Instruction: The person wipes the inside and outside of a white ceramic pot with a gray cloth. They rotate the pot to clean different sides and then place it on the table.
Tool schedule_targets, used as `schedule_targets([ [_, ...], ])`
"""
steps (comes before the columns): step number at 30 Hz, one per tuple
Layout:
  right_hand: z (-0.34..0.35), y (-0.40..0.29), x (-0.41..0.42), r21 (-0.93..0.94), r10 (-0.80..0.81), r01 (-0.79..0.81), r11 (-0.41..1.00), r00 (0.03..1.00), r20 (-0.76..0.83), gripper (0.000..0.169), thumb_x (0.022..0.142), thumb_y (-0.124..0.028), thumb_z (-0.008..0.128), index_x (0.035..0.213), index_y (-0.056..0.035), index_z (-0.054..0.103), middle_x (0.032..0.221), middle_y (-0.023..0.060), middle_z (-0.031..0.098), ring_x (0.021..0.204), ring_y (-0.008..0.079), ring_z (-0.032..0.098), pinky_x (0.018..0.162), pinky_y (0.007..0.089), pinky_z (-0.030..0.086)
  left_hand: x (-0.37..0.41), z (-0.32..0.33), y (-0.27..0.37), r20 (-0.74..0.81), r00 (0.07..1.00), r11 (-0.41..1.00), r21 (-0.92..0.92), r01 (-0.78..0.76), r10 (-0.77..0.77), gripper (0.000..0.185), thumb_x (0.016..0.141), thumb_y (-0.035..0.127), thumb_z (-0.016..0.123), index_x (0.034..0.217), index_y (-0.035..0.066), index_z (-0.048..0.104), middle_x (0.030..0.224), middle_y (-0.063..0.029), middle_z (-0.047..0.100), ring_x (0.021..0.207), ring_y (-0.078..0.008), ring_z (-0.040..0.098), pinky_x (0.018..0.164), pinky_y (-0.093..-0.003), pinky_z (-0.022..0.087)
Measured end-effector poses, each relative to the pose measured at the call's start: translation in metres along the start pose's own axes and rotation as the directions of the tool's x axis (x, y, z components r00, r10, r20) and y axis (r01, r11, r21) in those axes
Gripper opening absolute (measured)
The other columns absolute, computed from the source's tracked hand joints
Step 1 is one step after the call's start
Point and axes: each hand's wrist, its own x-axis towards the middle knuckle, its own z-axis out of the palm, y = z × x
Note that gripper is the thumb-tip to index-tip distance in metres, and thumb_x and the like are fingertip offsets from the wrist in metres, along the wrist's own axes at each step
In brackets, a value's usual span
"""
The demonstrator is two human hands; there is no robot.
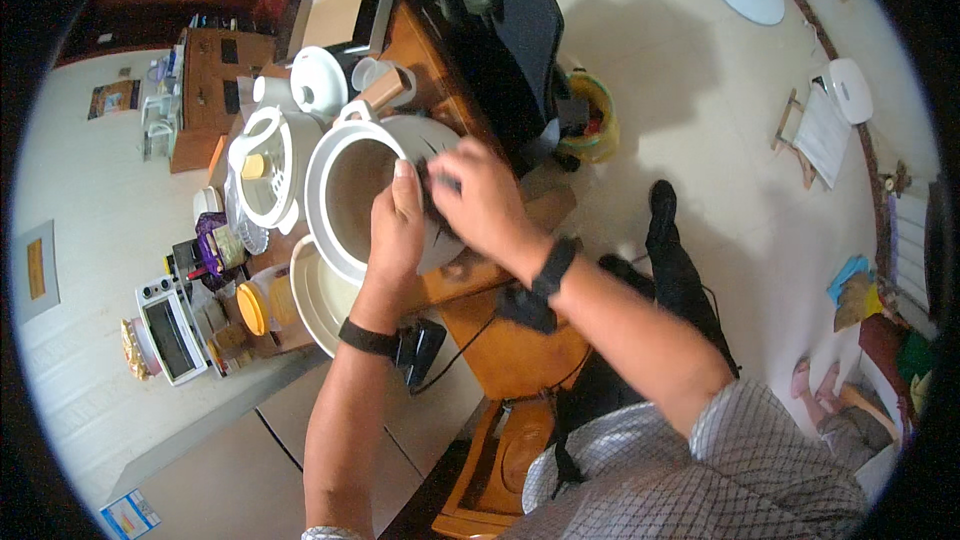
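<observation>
A white two-handled pot (360, 199) is tilted on its side above the wooden table, its open mouth facing left. My left hand (399, 229) grips its rim, thumb on the edge and fingers hidden behind. Against the pot's outer wall, my right hand (476, 199) has curled fingers beside a dark patch; blur hides whether it holds something small and dark. Left of the pot stands a white pot with a perforated insert (274, 180). A white lid (319, 80) lies behind them, and a cream shallow pan (319, 285) is below the tilted pot.
A yellow-lidded jar (253, 308), a toaster oven (172, 339) and clear plastic cups (375, 76) are around the table (442, 82). A black chair (525, 37) and a lined bin (600, 116) stand beyond its edge. Another person's legs (821, 382) show at lower right.
</observation>
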Motion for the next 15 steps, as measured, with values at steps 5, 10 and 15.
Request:
schedule_targets([
  [5,0.026,-0.014,-0.097,0.018,0.046,-0.05,0.999,0.987,0.157,0.013,0.085,-0.01,0.071,0.096,-0.0064,0.065,0.097,0.0164,0.059,0.095,0.0402,0.063,0.075,0.0507,0.054,-0.001,0.008,0.005,-0.043,0.998,0.997,-0.061,0.038,-0.041,0.068,0.111,0.05,0.038,0.092,-0.011,0.063,0.079,-0.0106,0.059,0.081,-0.018,0.052,0.078,-0.0369,0.047],
  [10,0.018,-0.011,-0.079,0.013,0.131,-0.132,0.991,0.991,0.026,0.017,0.081,-0.009,0.074,0.096,-0.0066,0.067,0.096,0.0152,0.061,0.087,0.0381,0.064,0.075,0.0468,0.054,-0.006,0.007,0.007,-0.077,0.997,0.998,-0.063,0.023,-0.028,0.062,0.111,0.048,0.04,0.089,-0.007,0.06,0.077,-0.0049,0.052,0.076,-0.015,0.046,0.072,-0.0356,0.044],
  [15,-0.001,-0.008,-0.021,0.029,0.009,-0.006,1.0,0.993,-0.119,0.015,0.082,-0.005,0.073,0.094,-0.0062,0.063,0.093,0.0153,0.06,0.086,0.0381,0.064,0.073,0.0471,0.054,0.001,0.004,0.003,-0.046,0.999,1.0,-0.021,-0.016,0.015,0.064,0.111,0.049,0.039,0.093,-0.007,0.063,0.079,-0.0079,0.057,0.077,-0.0159,0.05,0.074,-0.0354,0.046],
])
